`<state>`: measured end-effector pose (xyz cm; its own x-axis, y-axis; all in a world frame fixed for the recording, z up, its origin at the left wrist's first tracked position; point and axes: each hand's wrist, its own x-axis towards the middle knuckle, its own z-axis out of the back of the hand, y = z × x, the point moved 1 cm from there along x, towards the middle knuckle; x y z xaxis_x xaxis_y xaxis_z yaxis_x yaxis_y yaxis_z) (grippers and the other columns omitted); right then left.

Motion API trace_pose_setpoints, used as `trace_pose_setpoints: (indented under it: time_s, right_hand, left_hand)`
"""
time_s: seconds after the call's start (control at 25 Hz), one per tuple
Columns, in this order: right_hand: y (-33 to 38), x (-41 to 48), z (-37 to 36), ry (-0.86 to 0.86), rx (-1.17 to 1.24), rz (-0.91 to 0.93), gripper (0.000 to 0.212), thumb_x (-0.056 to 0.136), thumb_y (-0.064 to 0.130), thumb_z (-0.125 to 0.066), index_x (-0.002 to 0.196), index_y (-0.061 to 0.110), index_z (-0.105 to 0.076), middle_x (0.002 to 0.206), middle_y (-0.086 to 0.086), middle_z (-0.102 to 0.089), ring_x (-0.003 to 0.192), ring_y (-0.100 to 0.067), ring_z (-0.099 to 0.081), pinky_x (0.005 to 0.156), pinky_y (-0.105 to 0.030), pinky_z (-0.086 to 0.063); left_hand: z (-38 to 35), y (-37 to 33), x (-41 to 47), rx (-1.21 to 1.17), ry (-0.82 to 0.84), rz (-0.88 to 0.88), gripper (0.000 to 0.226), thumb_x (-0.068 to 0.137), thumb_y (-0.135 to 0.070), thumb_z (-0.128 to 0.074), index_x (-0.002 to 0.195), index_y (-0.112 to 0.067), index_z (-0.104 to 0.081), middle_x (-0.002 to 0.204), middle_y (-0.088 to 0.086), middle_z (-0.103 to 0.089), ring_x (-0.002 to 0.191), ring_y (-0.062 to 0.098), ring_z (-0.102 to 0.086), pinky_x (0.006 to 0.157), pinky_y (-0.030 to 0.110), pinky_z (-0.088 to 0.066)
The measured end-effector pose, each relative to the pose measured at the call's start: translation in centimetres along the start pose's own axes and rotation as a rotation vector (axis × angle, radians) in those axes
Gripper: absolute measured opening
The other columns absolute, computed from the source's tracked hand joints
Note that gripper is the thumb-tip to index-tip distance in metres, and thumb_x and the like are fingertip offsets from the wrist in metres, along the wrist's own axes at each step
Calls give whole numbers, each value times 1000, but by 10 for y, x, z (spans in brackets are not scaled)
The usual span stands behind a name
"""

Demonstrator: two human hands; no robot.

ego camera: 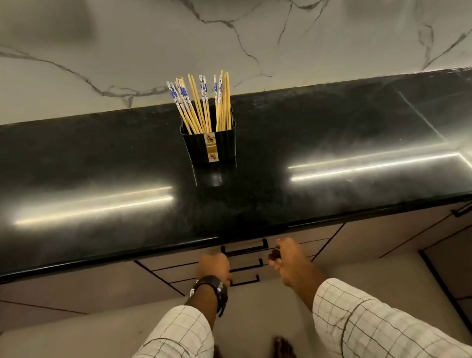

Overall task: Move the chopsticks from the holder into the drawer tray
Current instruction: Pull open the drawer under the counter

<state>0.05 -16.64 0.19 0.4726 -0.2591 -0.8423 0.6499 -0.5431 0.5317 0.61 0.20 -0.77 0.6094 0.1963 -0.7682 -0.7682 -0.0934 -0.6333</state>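
Note:
A black ribbed holder stands upright on the black countertop, near the back wall. Several chopsticks stick out of it, some plain wood, some with blue and white tops. Below the counter's front edge are three stacked drawers, all shut, each with a black handle; the top handle lies between my hands. My left hand, with a watch on the wrist, is by that handle's left end, its fingers curled and hidden from me. My right hand hovers by the right end, loosely curled, thumb apart, holding nothing. No drawer tray shows.
A marble wall rises behind the counter. Cabinet doors with black handles flank the drawers on both sides. Light strips reflect on the countertop. My bare foot is on the floor below.

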Motion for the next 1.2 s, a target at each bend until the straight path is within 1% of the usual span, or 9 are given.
trace_pose_setpoints:
  time_s: [0.04, 0.12, 0.32, 0.44, 0.56, 0.68, 0.88, 1.0, 1.2]
  right_hand:
    - [0, 7, 1, -10, 132, -54, 23, 101, 12, -52, 123, 6, -56, 112, -17, -58, 88, -24, -59, 83, -35, -57]
    - [-4, 27, 2, -40, 64, -121, 26, 101, 13, -50, 125, 4, -55, 112, -18, -56, 94, -28, -57, 98, -42, -53]
    - [-8, 67, -8, -53, 164, -220, 25, 105, 16, -50, 124, 4, -61, 110, -16, -63, 111, -34, -61, 106, -47, -47]
    - [-15, 86, -15, 77, 330, -260, 29, 104, 19, -52, 127, 2, -59, 128, -21, -64, 123, -37, -59, 110, -49, -43]
    - [-18, 96, -20, 148, 463, -249, 25, 101, 22, -60, 118, 5, -61, 125, -22, -65, 126, -40, -58, 110, -51, -44]
    - [-25, 105, -20, 184, 515, -251, 25, 99, 23, -61, 116, 6, -63, 114, -22, -70, 115, -39, -64, 108, -49, -47]
    - [-37, 113, -15, 199, 550, -248, 13, 94, 14, -59, 97, 4, -68, 78, -19, -75, 82, -34, -69, 103, -43, -50]
    - [-48, 116, -10, 175, 545, -249, 12, 92, 12, -58, 85, 5, -65, 73, -14, -67, 72, -31, -66, 94, -44, -54]
    - [-61, 107, 1, 161, 572, -243, 12, 95, 14, -57, 88, 6, -63, 76, -13, -62, 70, -29, -62, 82, -46, -57]
  left_hand:
    - [1, 0, 6, -124, 24, 93, 25, 103, -17, -38, 100, -3, -59, 99, 17, -61, 86, 33, -60, 76, 40, -49]
    - [6, 5, 22, -199, 58, 216, 20, 102, -15, -40, 101, -6, -58, 99, 17, -61, 93, 34, -61, 84, 48, -52]
    - [5, 15, 60, -410, 75, 274, 12, 101, -11, -49, 104, -9, -61, 100, 14, -63, 93, 31, -61, 101, 55, -47]
    - [-5, 18, 86, -494, 152, 293, 12, 101, -8, -49, 104, -8, -61, 103, 16, -65, 93, 32, -63, 95, 54, -49]
    - [-12, 18, 104, -537, 148, 311, 16, 100, -6, -51, 112, -5, -61, 104, 19, -67, 93, 34, -64, 80, 49, -53]
    - [-17, 25, 113, -575, 154, 344, 23, 99, -6, -54, 121, -2, -60, 113, 22, -67, 106, 38, -65, 74, 46, -56]
    - [-17, 28, 114, -579, 171, 330, 18, 99, -4, -52, 116, -2, -59, 114, 21, -66, 90, 32, -65, 72, 43, -55]
    - [-13, 38, 106, -575, 173, 330, 14, 100, -4, -49, 106, -3, -62, 109, 17, -66, 89, 31, -65, 71, 42, -54]
    - [-8, 59, 92, -606, 175, 304, 17, 101, -3, -47, 94, -9, -61, 91, 12, -66, 89, 31, -66, 71, 44, -52]
